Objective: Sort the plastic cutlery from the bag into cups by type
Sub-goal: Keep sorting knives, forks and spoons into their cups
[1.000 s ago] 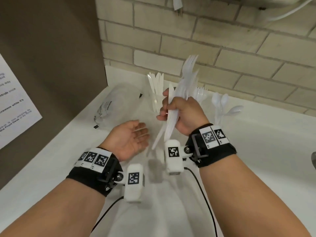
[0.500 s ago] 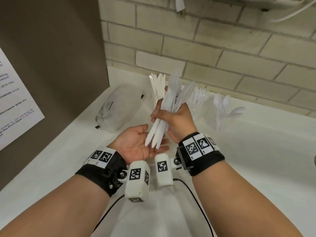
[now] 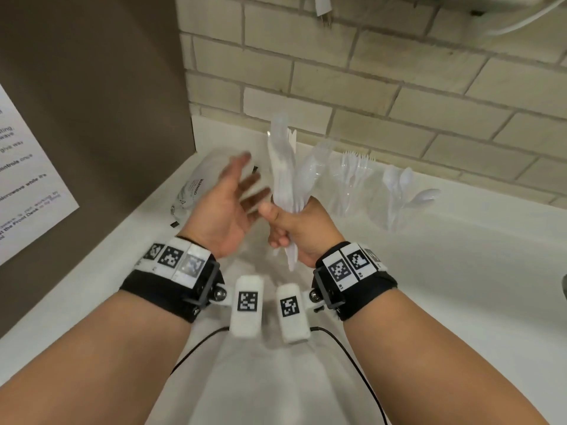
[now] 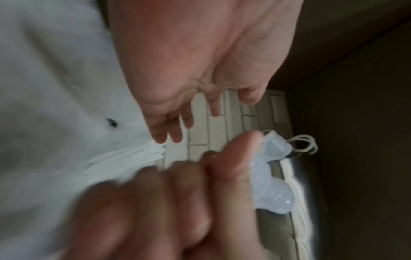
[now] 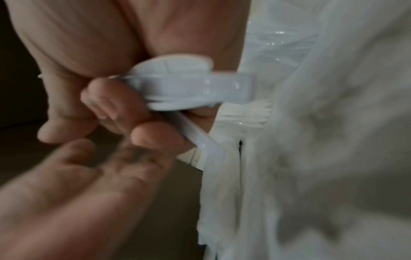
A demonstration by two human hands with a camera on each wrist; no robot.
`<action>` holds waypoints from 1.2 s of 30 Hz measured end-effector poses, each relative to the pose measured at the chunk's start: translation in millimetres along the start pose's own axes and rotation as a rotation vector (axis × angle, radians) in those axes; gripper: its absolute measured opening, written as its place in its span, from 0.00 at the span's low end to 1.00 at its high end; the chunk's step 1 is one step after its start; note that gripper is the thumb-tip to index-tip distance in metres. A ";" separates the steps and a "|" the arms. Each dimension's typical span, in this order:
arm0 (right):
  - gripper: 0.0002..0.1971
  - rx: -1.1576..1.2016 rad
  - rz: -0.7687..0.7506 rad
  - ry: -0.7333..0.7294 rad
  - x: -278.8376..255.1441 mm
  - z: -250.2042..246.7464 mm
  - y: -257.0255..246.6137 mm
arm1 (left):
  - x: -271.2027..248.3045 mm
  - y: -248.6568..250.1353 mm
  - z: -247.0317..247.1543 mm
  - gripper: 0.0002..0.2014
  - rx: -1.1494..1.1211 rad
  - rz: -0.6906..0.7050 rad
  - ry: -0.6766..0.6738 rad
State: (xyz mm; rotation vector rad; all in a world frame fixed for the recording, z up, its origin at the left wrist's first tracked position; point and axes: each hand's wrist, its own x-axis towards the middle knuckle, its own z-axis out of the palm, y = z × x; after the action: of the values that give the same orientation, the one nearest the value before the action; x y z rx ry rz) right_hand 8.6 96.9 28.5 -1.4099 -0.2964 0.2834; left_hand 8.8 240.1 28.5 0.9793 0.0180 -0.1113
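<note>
**Sorting under way, one fistful left to place**

Gripping a bundle of white plastic cutlery (image 3: 285, 179) upright in the right hand (image 3: 299, 231), fingers and thumb curled tight round the handles, handle ends poking out below the fist, working ends fanning above it. Hovering just left of the bundle with the left hand (image 3: 227, 207), palm turned in, fingers straight and spread, holding nothing, fingertips close to the cutlery but apparently not touching; too blurred to tell for sure. Lying further back to the left on the white counter (image 3: 460, 286), a crumpled clear bag (image 3: 199, 182), apparently emptied. Standing beyond the fist by the brick wall (image 3: 399, 96), clear cups: forks (image 3: 357, 165) already gathered in one, spoons (image 3: 402, 185) in another to the right. Judging roughly midway: two types begun, the held mix remaining to be split; a knife cup hidden behind the bundle, if present.
</note>
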 end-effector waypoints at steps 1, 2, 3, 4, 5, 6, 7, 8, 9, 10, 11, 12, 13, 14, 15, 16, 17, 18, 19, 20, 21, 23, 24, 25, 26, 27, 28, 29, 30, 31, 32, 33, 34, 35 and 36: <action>0.10 -0.034 0.026 -0.028 -1.4 0.0 4.4 | 1.2 10.7 5.0 0.22 0.014 0.107 0.007; 0.12 -0.073 0.054 -0.054 -2.7 0.4 9.1 | 1.3 20.8 10.2 0.20 0.048 0.184 -0.001; 0.13 -0.107 0.082 -0.085 -3.9 1.2 13.2 | 1.4 29.7 14.8 0.19 0.110 0.221 -0.011; 0.13 -0.125 0.101 -0.118 -5.5 2.2 15.4 | 1.3 35.3 18.9 0.19 0.198 0.227 -0.020; 0.12 -0.123 0.110 -0.146 -6.5 3.3 15.6 | 0.5 37.8 21.3 0.18 0.308 0.206 -0.036; 0.11 -0.111 0.115 -0.167 -7.1 4.3 14.4 | -1.4 37.8 23.8 0.17 0.423 0.169 -0.056; 0.10 -0.104 0.123 -0.180 -6.4 4.6 12.7 | -2.6 35.3 24.8 0.14 0.511 0.136 -0.070; 0.10 -0.106 0.126 -0.191 -5.9 5.6 10.6 | -3.4 30.5 25.1 0.12 0.541 0.111 -0.070; 0.10 -0.112 0.123 -0.203 -5.1 6.3 9.0 | -4.6 27.0 25.8 0.11 0.520 0.093 -0.072; 0.09 -0.117 0.125 -0.215 -4.1 6.4 8.7 | -6.0 25.6 26.4 0.13 0.461 0.098 -0.069; 0.08 -0.124 0.137 -0.227 -3.2 5.9 9.3 | -6.4 25.0 26.6 0.16 0.388 0.134 -0.066; 0.07 -0.133 0.154 -0.240 -3.4 5.8 9.7 | -6.5 24.9 26.1 0.17 0.336 0.186 -0.076; 0.06 -0.136 0.167 -0.253 -3.2 6.0 10.6 | -6.6 25.1 25.1 0.16 0.324 0.236 -0.097; 0.06 -0.134 0.177 -0.268 -3.3 6.6 11.5 | -8.4 24.8 25.5 0.15 0.373 0.271 -0.133; 0.06 -0.127 0.181 -0.275 -3.2 7.2 11.6 | -10.7 23.4 26.2 0.16 0.465 0.294 -0.170; 0.06 -0.115 0.178 -0.273 -3.1 8.1 10.4 | -12.5 20.9 26.4 0.18 0.587 0.306 -0.193; 0.06 -0.100 0.173 -0.262 -2.5 8.6 9.4 | -13.6 18.3 26.7 0.20 0.703 0.314 -0.203; 0.07 -0.091 0.174 -0.252 -2.6 9.0 7.9 | -13.2 16.3 26.6 0.20 0.785 0.325 -0.188; 0.07 -0.090 0.179 -0.249 -2.5 8.8 7.4 | -11.3 15.0 25.7 0.20 0.833 0.342 -0.164; 0.07 -0.099 0.182 -0.258 -2.5 8.9 7.5 | -9.6 14.8 24.6 0.20 0.859 0.365 -0.146; 0.06 -0.108 0.178 -0.272 -2.4 9.2 8.6 | -9.0 15.5 24.4 0.23 0.874 0.392 -0.138; 0.07 -0.119 0.179 -0.278 -1.9 10.1 11.4 | -7.8 17.7 24.1 0.32 0.883 0.434 -0.147; 0.08 -0.123 0.190 -0.277 -2.0 10.4 11.3 | -7.6 18.6 24.7 0.32 0.875 0.454 -0.147; 0.08 -0.123 0.198 -0.278 -2.2 10.7 10.1 | -7.3 18.9 25.4 0.29 0.863 0.475 -0.143; 0.09 -0.120 0.204 -0.279 -2.2 10.8 8.3 | -7.3 19.7 26.5 0.24 0.853 0.494 -0.136; 0.08 -0.119 0.207 -0.276 -1.6 10.5 7.7 | -8.3 20.4 28.7 0.20 0.835 0.506 -0.129; 0.07 -0.121 0.203 -0.274 -1.4 10.2 6.6 | -9.5 20.9 30.9 0.17 0.788 0.511 -0.132; 0.07 -0.125 0.193 -0.275 -0.9 10.7 6.4 | -9.7 20.7 32.0 0.15 0.730 0.518 -0.145; 0.08 -0.126 0.179 -0.280 -1.2 12.1 5.6 | -9.6 20.7 32.7 0.14 0.684 0.528 -0.156; 0.10 -0.129 0.169 -0.287 -1.2 13.4 5.7 | -9.0 20.6 32.9 0.12 0.656 0.536 -0.157; 0.11 -0.133 0.165 -0.295 -1.3 14.4 5.0 | -8.8 20.5 33.0 0.10 0.655 0.524 -0.140; 0.09 -0.134 0.156 -0.302 -1.8 15.4 4.1 | -7.8 19.9 32.6 0.09 0.685 0.497 -0.106; 0.07 -0.135 0.149 -0.308 -2.7 16.4 2.9 | -7.2 20.0 32.9 0.09 0.733 0.480 -0.067; 0.07 -0.140 0.145 -0.309 -2.8 16.6 3.0 | -6.4 19.9 33.0 0.09 0.775 0.472 -0.042; 0.07 -0.146 0.139 -0.300 -3.1 16.5 3.4 | -6.1 19.9 31.5 0.08 0.775 0.464 -0.047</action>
State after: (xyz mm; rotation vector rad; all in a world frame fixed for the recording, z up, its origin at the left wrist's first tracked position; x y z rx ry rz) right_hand -0.5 111.4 27.3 -1.5353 -0.4735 0.6008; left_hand 3.6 225.5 62.9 1.7268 -0.3149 0.3105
